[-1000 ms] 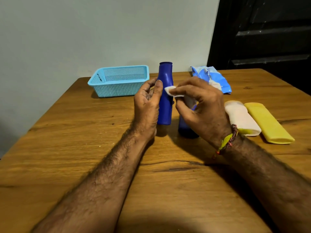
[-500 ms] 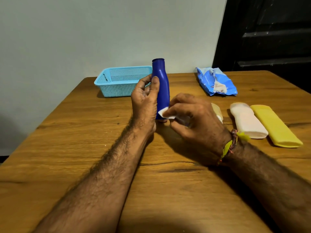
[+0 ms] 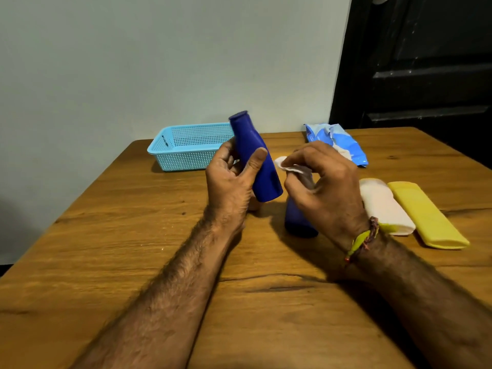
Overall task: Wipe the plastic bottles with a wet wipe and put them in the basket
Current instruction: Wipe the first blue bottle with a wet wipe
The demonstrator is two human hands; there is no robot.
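The left hand point(image 3: 230, 182) grips the blue bottle point(image 3: 255, 158) off the table point(image 3: 133, 235), thumb across its front and fingers point(image 3: 226, 155) curled behind, the top tilted away to the left. Just right of that thumb, the right hand point(image 3: 324, 187) pinches a folded wet wipe point(image 3: 286, 164) between thumb and fingertips, near the bottle but seemingly not touching it. To wipe well, I would press the wipe flat on the body and turn the bottle in the left fingers so every side is covered, the base too. The basket point(image 3: 186, 147) sits beyond the left fingers. A second blue bottle point(image 3: 298, 222) stands under the right palm; a white bottle point(image 3: 383, 206) and a yellow bottle point(image 3: 423, 214) lie further right
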